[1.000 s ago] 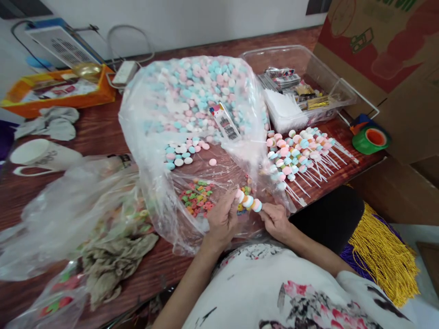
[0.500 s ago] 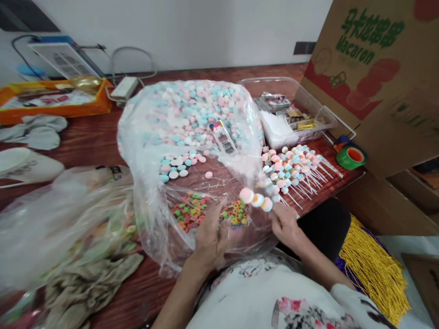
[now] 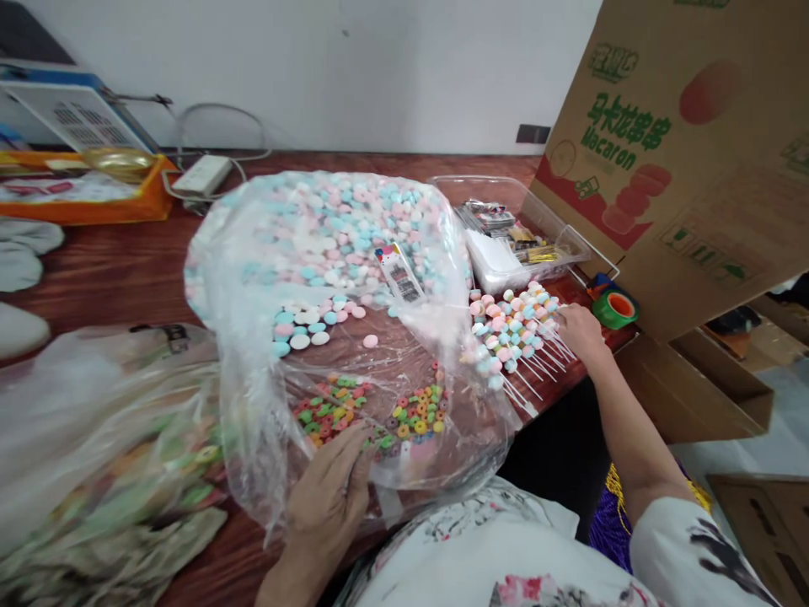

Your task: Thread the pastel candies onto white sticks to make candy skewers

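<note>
You have only one view, from the camera on your head. It looks forward and down over the table [image 3: 126, 270], quite near, toward the wall behind. Your left hand [image 3: 332, 493] is low in the middle, your right hand [image 3: 578, 329] is more far to the right. Your own chest fills the bottom edge.

The big cardboard box [image 3: 683, 160] standing at the right of the table [image 3: 114, 270] bears green Chinese characters with the word "Macaron" printed under them. A smaller green logo higher on the box is too blurred to read. A barcode label [image 3: 398, 274] on the clear candy bag [image 3: 329, 253] cannot be read either.
</note>
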Demonstrator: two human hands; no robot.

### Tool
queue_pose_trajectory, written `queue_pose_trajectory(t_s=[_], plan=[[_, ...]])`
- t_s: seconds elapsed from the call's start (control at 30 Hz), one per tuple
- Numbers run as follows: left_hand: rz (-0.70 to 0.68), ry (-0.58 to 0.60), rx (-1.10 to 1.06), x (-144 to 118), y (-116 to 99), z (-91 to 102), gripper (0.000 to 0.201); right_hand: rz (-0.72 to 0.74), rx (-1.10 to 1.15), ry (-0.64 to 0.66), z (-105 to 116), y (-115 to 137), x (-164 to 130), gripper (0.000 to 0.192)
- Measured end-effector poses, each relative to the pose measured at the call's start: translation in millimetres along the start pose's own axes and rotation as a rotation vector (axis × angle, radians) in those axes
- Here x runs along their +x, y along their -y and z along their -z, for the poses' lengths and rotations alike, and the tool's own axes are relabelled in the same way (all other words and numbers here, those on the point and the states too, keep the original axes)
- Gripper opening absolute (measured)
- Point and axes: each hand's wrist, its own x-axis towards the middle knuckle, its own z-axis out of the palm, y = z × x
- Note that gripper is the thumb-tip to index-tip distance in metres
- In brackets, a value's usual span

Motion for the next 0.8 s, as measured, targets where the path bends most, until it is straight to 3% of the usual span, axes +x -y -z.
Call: queue_pose_trajectory(t_s=[0.07, 0.23, 0.4, 0.5, 0.6, 0.7, 0.8], plan=[[-0.011, -0.001, 0.027, 2.9, -0.7, 3.0, 0.04, -0.004, 0.035, -0.075, 0.1, -1.6, -2.1, 0.026], [-0.059, 0.007, 0.057, 6.6, 0.6, 10.8, 0.033, 0.003, 0.196, -0.44, 0.1, -5.0, -13.4, 0.028], [-0.096, 0.042, 0.12, -6.1, 8.4, 9.8, 0.032, 0.093, 0.301, -0.558, -1.7, 4.7, -33.7, 0.022], [-0.135, 0.068, 0.124, -12.8, 12.1, 8.4, 0.033, 0.135, 0.329, -0.552, 0.2, 12.3, -36.6, 0.021], [-0.153, 0.076, 0.117, -15.3, 14.4, 7.6, 0.036, 0.191, 0.331, -0.484, 8.4, 19.4, -19.9, 0.023], [-0.171, 0.086, 0.124, -16.6, 15.8, 6.6, 0.036, 0.243, 0.268, -0.386, 22.2, 28.8, 18.6, 0.025], [-0.186, 0.077, 0.14, -19.7, 16.3, 7.1, 0.035, 0.194, 0.114, -0.155, 34.1, 42.9, 68.9, 0.03]])
